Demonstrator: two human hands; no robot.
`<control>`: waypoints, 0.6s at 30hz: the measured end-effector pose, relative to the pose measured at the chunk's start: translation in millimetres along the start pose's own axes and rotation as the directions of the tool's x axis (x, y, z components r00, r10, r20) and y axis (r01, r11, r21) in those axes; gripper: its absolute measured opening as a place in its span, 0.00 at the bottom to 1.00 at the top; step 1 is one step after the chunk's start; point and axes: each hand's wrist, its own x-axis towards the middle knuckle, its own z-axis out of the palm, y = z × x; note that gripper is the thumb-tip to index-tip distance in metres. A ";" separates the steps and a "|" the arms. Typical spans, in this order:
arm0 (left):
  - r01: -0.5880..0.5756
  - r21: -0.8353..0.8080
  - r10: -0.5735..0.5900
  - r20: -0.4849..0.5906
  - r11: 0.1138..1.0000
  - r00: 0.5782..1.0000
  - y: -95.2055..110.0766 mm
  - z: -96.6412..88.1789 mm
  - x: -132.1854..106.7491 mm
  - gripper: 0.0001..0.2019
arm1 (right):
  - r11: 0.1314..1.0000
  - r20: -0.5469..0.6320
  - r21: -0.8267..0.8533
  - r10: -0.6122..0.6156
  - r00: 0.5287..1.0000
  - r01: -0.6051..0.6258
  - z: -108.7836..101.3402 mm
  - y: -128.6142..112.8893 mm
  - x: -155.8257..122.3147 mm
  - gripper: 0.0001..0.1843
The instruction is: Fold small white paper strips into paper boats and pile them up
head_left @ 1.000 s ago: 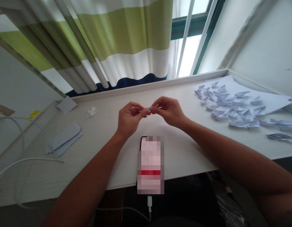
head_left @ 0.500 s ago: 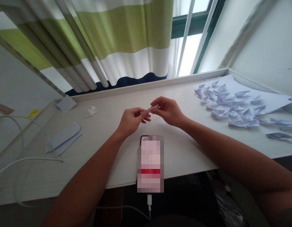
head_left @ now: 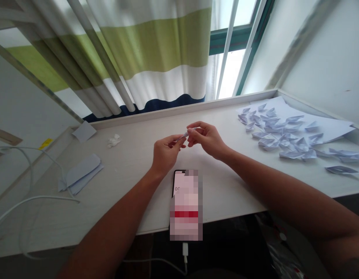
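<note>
2 hands (head_left: 165,153) (head_left: 210,141) pinching sm folded paper (head_left: 184,135) above desk (head_left: 138,133); folded pcs (head_left: 284,139) to r.

Compared with a second ago, the left hand (head_left: 167,152) is farther right, nearer the right hand (head_left: 207,140), whose fingers now curl in more. The small folded paper (head_left: 184,136) between them slants more steeply, and the table (head_left: 133,155) sits slightly lower in view.

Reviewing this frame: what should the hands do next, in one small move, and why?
Probably a gentle press along the small, narrow, folded white paper: the left hand and the right hand both pinch it above the white table, so no regrasp seems needed; its folds look too small to judge.
</note>
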 end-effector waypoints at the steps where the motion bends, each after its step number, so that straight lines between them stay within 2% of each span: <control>1: -0.012 0.020 0.012 0.005 1.000 1.000 1.2 -0.1 -0.8 0.15 | 1.000 0.010 0.015 -0.005 1.000 0.005 0.4 0.2 0.0 0.27; 4: -0.008 0.009 0.007 0.077 1.000 0.997 5.6 -2.6 -1.1 0.16 | 0.999 0.017 0.030 -0.025 1.000 0.024 0.0 -0.6 -0.3 0.26; 7: 0.084 -0.087 -0.070 0.155 0.993 0.985 7.9 -6.8 1.2 0.18 | 1.000 0.055 -0.005 -0.029 0.998 0.029 -2.6 -2.1 -1.6 0.25; 10: 0.164 -0.120 -0.142 0.176 0.979 0.974 6.9 -10.4 3.7 0.17 | 0.996 0.106 -0.073 -0.040 0.994 0.048 -5.7 -2.3 -3.1 0.24; 14: 0.159 -0.078 -0.144 0.178 0.984 0.973 4.5 -12.5 3.5 0.19 | 0.989 0.132 -0.142 -0.027 0.991 0.046 -7.9 0.4 -3.8 0.21; 18: 0.143 0.029 -0.146 0.204 0.989 0.968 5.6 -12.5 1.0 0.18 | 0.984 0.129 -0.173 -0.021 0.991 0.043 -8.1 2.9 -3.3 0.19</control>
